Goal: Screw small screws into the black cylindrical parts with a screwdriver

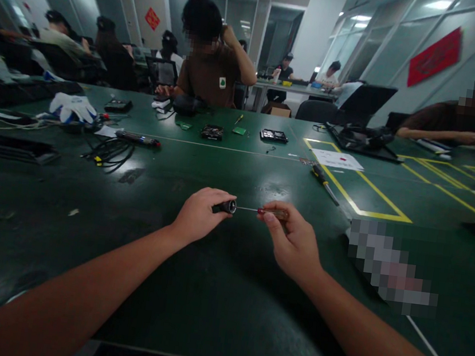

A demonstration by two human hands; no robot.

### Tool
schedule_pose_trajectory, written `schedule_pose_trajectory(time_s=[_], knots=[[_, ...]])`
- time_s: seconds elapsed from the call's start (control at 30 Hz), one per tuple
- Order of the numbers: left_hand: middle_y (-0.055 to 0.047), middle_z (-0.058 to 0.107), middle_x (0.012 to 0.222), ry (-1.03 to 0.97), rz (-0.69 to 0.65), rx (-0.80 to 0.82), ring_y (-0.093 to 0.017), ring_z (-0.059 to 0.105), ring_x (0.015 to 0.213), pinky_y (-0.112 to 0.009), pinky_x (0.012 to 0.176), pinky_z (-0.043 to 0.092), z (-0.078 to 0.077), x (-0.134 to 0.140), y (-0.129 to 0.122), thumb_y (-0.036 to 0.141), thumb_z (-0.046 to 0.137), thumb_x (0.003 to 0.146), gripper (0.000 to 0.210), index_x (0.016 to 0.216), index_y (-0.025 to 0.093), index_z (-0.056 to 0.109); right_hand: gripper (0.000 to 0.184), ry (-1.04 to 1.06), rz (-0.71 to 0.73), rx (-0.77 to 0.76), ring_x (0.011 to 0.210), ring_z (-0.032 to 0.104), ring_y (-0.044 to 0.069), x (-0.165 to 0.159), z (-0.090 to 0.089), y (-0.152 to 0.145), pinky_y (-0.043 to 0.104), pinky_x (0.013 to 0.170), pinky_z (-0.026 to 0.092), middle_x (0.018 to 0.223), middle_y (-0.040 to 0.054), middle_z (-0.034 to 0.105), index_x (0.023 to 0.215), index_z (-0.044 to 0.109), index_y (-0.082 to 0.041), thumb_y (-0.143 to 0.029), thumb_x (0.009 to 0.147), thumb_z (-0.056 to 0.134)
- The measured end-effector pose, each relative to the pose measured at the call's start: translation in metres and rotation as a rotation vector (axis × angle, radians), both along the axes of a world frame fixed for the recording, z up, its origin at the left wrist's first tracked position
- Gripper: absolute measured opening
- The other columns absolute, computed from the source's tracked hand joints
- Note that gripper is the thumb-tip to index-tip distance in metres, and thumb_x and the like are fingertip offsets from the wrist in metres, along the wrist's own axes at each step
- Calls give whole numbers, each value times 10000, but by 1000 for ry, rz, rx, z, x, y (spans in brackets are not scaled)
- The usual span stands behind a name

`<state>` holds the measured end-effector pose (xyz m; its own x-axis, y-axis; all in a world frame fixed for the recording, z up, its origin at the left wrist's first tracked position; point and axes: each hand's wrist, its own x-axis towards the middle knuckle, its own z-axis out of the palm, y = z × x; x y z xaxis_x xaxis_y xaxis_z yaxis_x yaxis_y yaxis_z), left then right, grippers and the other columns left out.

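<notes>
My left hand (200, 215) is closed around a short black cylinder (227, 206) with a ring-shaped end facing right; its exact kind is not clear. In my right hand (294, 240) is a slim screwdriver (272, 212), its handle clear and reddish, pinched between thumb and fingers. The thin metal shaft points left and its tip reaches the ringed end of the cylinder. Whether the tip sits inside or only against the end, I cannot tell. Both hands are held above the green table (188, 299).
Beyond my hands lie a yellow-black screwdriver (325, 184), a white sheet (337, 159), a hard drive (274, 136), a dark device (212, 132) and green circuit boards. Coiled black cable (110, 154) and white gloves (73, 107) are left. A person (218, 54) sits opposite.
</notes>
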<state>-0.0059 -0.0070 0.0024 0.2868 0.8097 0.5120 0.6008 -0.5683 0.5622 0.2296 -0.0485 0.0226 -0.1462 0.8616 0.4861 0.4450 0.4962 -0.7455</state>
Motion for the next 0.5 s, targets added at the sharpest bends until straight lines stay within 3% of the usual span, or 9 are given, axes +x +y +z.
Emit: schedule_pose_trajectory(time_s=[0.5], knots=[[-49, 770, 1214, 12, 9, -33, -248, 693, 1151, -466, 1047, 550, -4, -2, 2, 124, 847, 800, 441, 1214, 245, 759, 186, -28, -106, 21, 898, 783, 248, 3, 0, 3, 392, 827, 575, 941, 56, 792, 1105, 669, -241, -380, 1018, 581]])
